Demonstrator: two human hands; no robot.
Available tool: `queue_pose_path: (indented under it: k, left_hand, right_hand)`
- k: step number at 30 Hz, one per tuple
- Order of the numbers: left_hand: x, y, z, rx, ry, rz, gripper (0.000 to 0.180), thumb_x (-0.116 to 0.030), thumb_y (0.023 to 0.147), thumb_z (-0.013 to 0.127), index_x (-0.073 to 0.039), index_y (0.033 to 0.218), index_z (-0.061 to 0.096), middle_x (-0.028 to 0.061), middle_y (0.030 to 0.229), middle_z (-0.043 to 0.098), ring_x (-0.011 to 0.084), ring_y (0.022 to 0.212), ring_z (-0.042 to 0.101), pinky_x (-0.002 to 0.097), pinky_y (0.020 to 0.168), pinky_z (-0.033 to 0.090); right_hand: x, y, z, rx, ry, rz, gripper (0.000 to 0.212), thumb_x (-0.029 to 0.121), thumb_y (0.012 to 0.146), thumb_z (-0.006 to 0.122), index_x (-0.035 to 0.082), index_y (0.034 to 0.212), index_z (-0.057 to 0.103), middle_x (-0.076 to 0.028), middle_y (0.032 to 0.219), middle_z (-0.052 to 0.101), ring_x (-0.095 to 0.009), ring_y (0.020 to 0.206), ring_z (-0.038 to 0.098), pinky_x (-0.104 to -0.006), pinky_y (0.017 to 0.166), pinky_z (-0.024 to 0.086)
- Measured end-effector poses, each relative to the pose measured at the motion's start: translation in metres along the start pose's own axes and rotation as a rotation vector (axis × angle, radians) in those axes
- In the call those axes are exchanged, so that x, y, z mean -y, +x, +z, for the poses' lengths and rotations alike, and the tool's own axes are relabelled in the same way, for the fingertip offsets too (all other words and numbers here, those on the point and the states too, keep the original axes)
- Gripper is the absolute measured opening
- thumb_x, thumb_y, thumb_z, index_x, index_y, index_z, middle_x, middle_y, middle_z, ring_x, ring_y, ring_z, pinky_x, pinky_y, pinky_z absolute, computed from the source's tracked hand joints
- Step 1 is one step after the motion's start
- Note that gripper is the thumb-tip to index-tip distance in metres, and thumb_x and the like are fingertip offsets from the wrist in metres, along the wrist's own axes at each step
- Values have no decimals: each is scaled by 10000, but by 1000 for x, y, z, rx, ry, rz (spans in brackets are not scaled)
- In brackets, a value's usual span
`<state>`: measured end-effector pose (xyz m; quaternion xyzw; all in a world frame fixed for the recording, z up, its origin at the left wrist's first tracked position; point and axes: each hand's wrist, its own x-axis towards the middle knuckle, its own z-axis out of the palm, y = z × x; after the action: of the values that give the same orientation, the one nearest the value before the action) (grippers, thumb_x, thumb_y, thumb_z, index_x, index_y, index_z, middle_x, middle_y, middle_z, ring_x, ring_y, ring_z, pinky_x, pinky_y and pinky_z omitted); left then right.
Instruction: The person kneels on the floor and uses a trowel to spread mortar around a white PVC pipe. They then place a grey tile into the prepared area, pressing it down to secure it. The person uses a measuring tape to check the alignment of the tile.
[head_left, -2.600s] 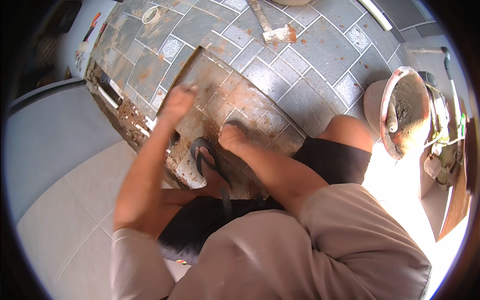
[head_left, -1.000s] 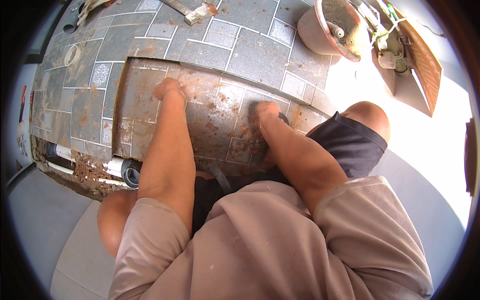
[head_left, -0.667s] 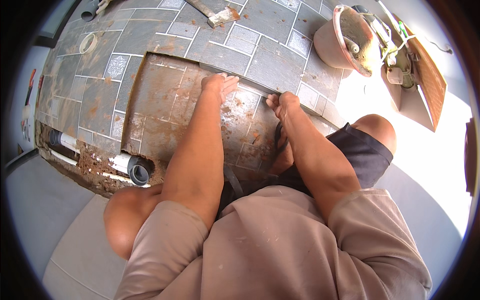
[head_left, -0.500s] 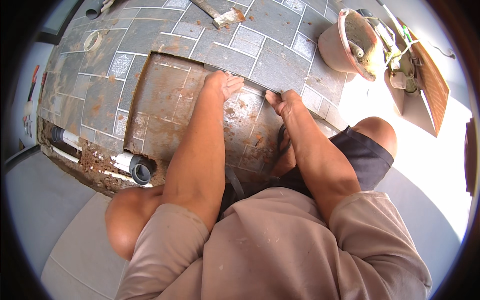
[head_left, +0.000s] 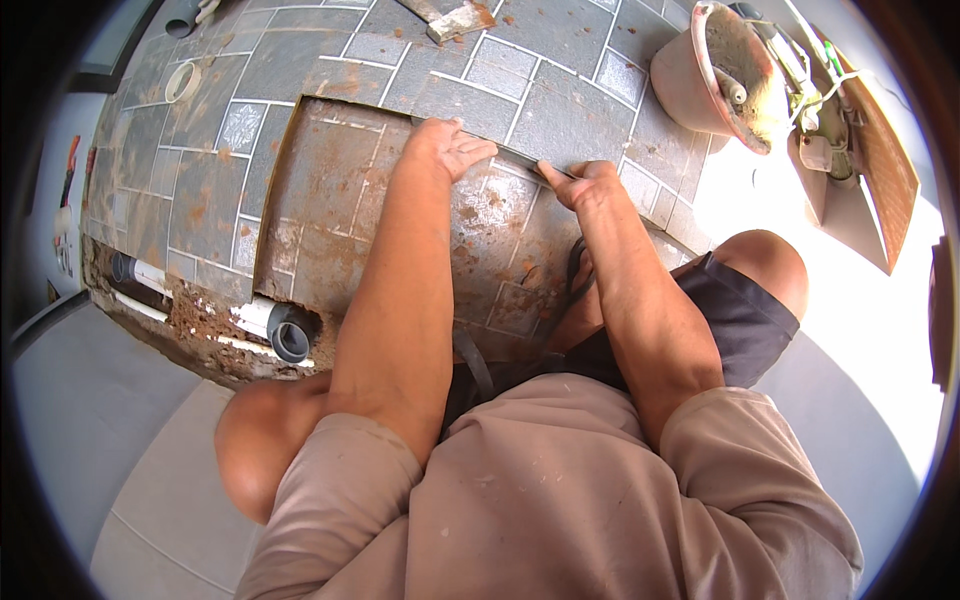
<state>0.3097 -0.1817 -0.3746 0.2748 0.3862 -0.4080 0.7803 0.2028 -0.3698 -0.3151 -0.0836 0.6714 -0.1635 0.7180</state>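
A grey patterned floor tile (head_left: 500,115) lies in front of me, its thin near edge showing as a dark line between my hands. My left hand (head_left: 450,148) is at the left part of this edge, thumb on top and straight fingers along the underside. Further right, my right hand (head_left: 580,183) holds the same edge, one digit stretched left along it and the others partly hidden. Below the hands is a dirty, mud-stained patterned surface (head_left: 330,210), bordered by a dark edge on the left.
A bucket (head_left: 690,80) with dried mortar stands at the far right, beside a brown board (head_left: 880,160). A hammer-like tool (head_left: 460,22) lies at the top. Grey-ended white pipes (head_left: 290,340) sit in a broken-up trench at left. A pale ring (head_left: 182,82) rests on the tiles.
The view has shifted slightly. Both hands remain at the tile's near edge; my right hand has turned a little, and its fingers have changed position along the edge.
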Motion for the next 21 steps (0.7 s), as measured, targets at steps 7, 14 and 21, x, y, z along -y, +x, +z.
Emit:
queue_pose_path:
  k: [7, 14, 21]
  left_hand:
    - [5, -6, 10, -77, 206, 101, 492, -109, 1131, 334, 154, 1533, 226, 467, 1429, 440, 574, 1274, 568, 583, 978, 626]
    - [28, -1, -12, -137, 217, 224, 384, -60, 1093, 472, 196, 1374, 421, 399, 1251, 621, 471, 1137, 697, 496, 897, 678]
    - [55, 27, -42, -605, 363, 374, 475, -282, 963, 724, 120, 1210, 664, 209, 1226, 720, 349, 1100, 708, 455, 983, 527]
  right_hand:
    - [1, 17, -4, 36, -80, -23, 380, 7, 1088, 346, -210, 1393, 408, -362, 1445, 433, -518, 1253, 568, -605, 971, 630]
    - [-29, 28, -37, 201, -612, -82, 293, 57, 1077, 387, -126, 1235, 552, -276, 993, 702, -379, 887, 735, -420, 577, 629]
    - [-23, -8, -13, 345, -1256, -1096, 295, 205, 991, 632, -63, 872, 671, -281, 894, 706, -420, 938, 691, -486, 898, 529]
